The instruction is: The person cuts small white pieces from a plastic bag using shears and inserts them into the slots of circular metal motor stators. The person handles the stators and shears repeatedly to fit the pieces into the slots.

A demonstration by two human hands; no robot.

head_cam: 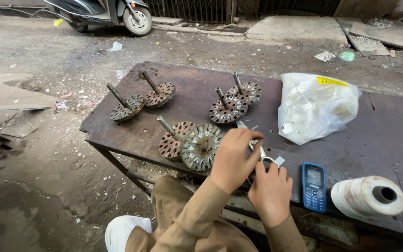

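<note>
Tan-brown long sleeves to both wrists, matching trousers, perhaps a white shoe.

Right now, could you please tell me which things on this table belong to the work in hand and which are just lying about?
In hand:
- left hand on the slotted metal disc
- right hand holding scissors

Lying about:
- blue phone
- roll of white thread
- plastic bag of white pieces
- four other rotor cores with shafts, such as the far-left one
</note>
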